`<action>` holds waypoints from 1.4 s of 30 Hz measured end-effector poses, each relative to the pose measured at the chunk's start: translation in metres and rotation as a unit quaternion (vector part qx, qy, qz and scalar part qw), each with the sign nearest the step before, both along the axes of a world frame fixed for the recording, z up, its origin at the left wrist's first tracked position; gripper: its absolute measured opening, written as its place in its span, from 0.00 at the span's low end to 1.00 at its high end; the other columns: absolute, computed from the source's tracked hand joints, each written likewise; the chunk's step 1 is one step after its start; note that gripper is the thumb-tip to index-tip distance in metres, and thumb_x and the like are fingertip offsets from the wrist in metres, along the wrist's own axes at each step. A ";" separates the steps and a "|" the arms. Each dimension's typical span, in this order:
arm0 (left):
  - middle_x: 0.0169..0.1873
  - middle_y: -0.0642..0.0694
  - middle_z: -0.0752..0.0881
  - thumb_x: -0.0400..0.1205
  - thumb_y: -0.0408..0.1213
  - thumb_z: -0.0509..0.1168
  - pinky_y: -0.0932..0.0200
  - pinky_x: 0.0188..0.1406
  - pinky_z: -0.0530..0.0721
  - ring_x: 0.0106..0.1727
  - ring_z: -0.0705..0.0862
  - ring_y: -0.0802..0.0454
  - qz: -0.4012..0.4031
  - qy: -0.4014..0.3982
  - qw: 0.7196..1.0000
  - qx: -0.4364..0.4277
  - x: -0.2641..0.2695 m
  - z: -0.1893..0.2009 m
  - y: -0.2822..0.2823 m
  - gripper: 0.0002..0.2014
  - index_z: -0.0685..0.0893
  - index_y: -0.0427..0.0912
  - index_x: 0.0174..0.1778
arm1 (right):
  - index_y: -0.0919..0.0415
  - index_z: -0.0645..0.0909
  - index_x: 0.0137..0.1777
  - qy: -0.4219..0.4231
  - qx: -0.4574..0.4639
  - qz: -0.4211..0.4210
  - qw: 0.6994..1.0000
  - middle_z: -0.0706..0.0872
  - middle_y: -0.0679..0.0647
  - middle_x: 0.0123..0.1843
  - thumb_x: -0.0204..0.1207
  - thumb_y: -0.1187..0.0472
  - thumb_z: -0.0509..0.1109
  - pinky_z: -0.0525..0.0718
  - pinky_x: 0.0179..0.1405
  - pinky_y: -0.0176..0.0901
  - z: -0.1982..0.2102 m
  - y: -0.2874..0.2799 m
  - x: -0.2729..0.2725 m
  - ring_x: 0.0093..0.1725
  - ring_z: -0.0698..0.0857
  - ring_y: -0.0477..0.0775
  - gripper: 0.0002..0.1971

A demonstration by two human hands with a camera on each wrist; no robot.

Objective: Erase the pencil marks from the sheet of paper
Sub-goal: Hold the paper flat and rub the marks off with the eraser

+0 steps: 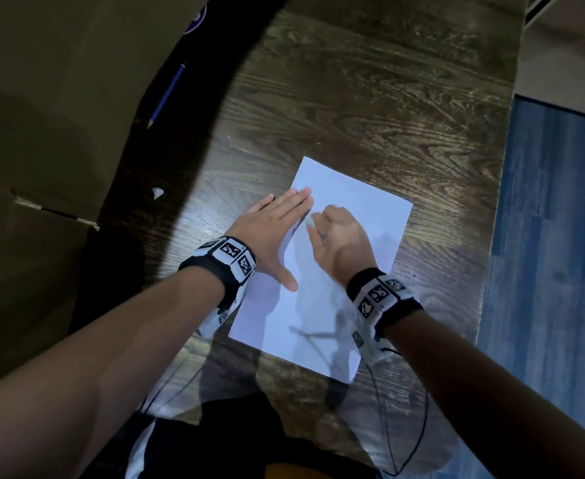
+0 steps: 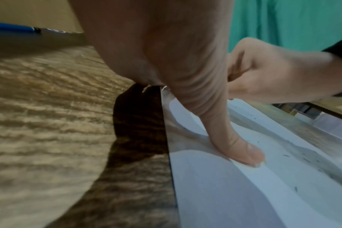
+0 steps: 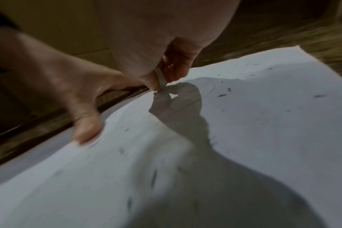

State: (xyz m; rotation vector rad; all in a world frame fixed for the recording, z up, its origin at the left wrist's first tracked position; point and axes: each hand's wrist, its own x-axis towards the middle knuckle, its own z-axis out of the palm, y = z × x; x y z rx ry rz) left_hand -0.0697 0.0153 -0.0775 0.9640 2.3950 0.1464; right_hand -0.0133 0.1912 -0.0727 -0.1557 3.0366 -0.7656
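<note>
A white sheet of paper (image 1: 350, 243) lies on the dark wooden table (image 1: 370, 98), dotted with small dark eraser crumbs (image 3: 223, 95). My left hand (image 1: 270, 229) lies flat with straight fingers across the sheet's left edge, its thumb (image 2: 242, 149) pressing the paper. Just right of it, my right hand (image 1: 336, 233) pinches a small white eraser (image 3: 162, 78) between thumb and fingers, its tip touching the paper. In the head view the eraser (image 1: 310, 221) is only a pale blur. Faint pencil marks show near the eraser in the right wrist view.
A blue pencil (image 1: 167, 93) lies far left in shadow beside a cardboard box (image 1: 42, 115). A small white scrap (image 1: 157, 192) sits left of the sheet. The table's right edge borders a blue floor (image 1: 554, 236). Cables hang near the front edge.
</note>
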 end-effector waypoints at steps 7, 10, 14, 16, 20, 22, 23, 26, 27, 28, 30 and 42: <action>0.86 0.58 0.31 0.53 0.81 0.72 0.53 0.85 0.35 0.86 0.32 0.60 -0.001 -0.005 1.000 0.004 -0.001 0.001 0.000 0.78 0.34 0.50 0.88 | 0.64 0.79 0.35 -0.046 0.012 0.144 0.988 0.78 0.59 0.35 0.73 0.66 0.70 0.81 0.27 0.51 0.010 -0.003 0.011 0.34 0.79 0.62 0.07; 0.87 0.58 0.32 0.53 0.81 0.72 0.52 0.86 0.35 0.87 0.33 0.59 -0.004 -0.006 1.000 -0.002 -0.001 0.005 0.001 0.78 0.35 0.49 0.89 | 0.66 0.82 0.47 -0.066 0.010 0.054 0.996 0.82 0.61 0.42 0.80 0.60 0.65 0.83 0.38 0.51 0.014 -0.002 -0.022 0.42 0.82 0.63 0.09; 0.87 0.56 0.31 0.53 0.81 0.72 0.52 0.86 0.36 0.87 0.32 0.58 -0.002 0.001 1.000 0.000 -0.001 0.003 0.002 0.78 0.35 0.48 0.89 | 0.65 0.75 0.34 -0.017 -0.031 0.024 0.999 0.75 0.60 0.33 0.76 0.66 0.69 0.78 0.30 0.50 0.012 -0.015 0.014 0.32 0.76 0.62 0.10; 0.86 0.56 0.31 0.53 0.81 0.72 0.51 0.86 0.36 0.86 0.32 0.58 0.000 0.001 1.000 -0.002 -0.001 0.002 0.001 0.78 0.35 0.49 0.88 | 0.63 0.74 0.32 -0.059 -0.031 0.074 0.995 0.72 0.55 0.32 0.76 0.65 0.68 0.79 0.28 0.52 0.010 -0.016 0.038 0.31 0.73 0.58 0.11; 0.86 0.56 0.31 0.53 0.78 0.75 0.53 0.85 0.33 0.87 0.32 0.58 0.003 0.000 1.000 -0.003 0.000 0.004 0.002 0.78 0.35 0.48 0.89 | 0.63 0.79 0.34 -0.059 -0.001 0.106 0.993 0.76 0.57 0.34 0.76 0.63 0.68 0.80 0.29 0.51 0.010 -0.007 0.015 0.34 0.78 0.61 0.09; 0.87 0.56 0.32 0.53 0.78 0.75 0.54 0.83 0.32 0.87 0.33 0.58 0.002 -0.001 1.000 -0.002 0.000 0.006 0.002 0.78 0.35 0.48 0.89 | 0.64 0.81 0.40 -0.061 0.016 0.053 0.997 0.77 0.57 0.37 0.79 0.60 0.66 0.81 0.34 0.51 0.012 -0.006 -0.013 0.38 0.79 0.62 0.09; 0.87 0.56 0.32 0.53 0.78 0.75 0.54 0.83 0.32 0.87 0.33 0.58 0.002 0.002 1.000 -0.003 0.000 0.006 0.003 0.79 0.35 0.48 0.89 | 0.64 0.81 0.44 -0.068 0.025 0.031 0.997 0.76 0.56 0.38 0.80 0.58 0.64 0.80 0.35 0.50 0.012 -0.005 -0.020 0.39 0.79 0.61 0.10; 0.86 0.57 0.31 0.53 0.79 0.75 0.54 0.84 0.32 0.86 0.32 0.58 0.003 0.002 1.000 -0.002 0.000 0.003 0.003 0.79 0.35 0.48 0.89 | 0.64 0.77 0.36 -0.039 -0.007 0.001 0.999 0.74 0.56 0.35 0.79 0.62 0.66 0.79 0.32 0.50 0.010 -0.012 -0.001 0.36 0.78 0.62 0.10; 0.86 0.57 0.31 0.53 0.78 0.75 0.54 0.84 0.32 0.86 0.32 0.58 0.006 0.003 1.000 -0.002 0.000 0.002 0.003 0.79 0.35 0.48 0.88 | 0.64 0.76 0.34 -0.026 -0.016 0.021 0.999 0.75 0.57 0.34 0.77 0.65 0.68 0.79 0.30 0.51 0.012 -0.016 0.014 0.34 0.77 0.62 0.10; 0.86 0.57 0.30 0.53 0.78 0.75 0.53 0.84 0.32 0.86 0.31 0.59 0.006 0.000 1.000 -0.002 0.000 0.003 0.002 0.78 0.34 0.49 0.88 | 0.64 0.76 0.33 -0.022 -0.015 0.060 0.998 0.76 0.58 0.34 0.75 0.66 0.68 0.79 0.28 0.51 0.012 -0.017 0.026 0.34 0.76 0.61 0.09; 0.86 0.57 0.30 0.54 0.77 0.76 0.53 0.85 0.33 0.86 0.30 0.59 0.004 -0.004 1.000 0.000 -0.001 0.004 0.003 0.78 0.34 0.48 0.88 | 0.64 0.78 0.34 -0.039 0.003 0.123 0.992 0.77 0.57 0.36 0.75 0.65 0.68 0.78 0.26 0.49 0.010 -0.013 0.028 0.34 0.77 0.60 0.08; 0.86 0.56 0.29 0.55 0.76 0.76 0.51 0.86 0.34 0.86 0.30 0.58 0.000 0.007 1.000 -0.006 0.001 0.004 0.003 0.77 0.33 0.49 0.88 | 0.62 0.75 0.28 -0.013 0.033 0.126 0.991 0.75 0.56 0.30 0.69 0.66 0.70 0.76 0.25 0.42 0.019 -0.022 0.035 0.28 0.77 0.58 0.10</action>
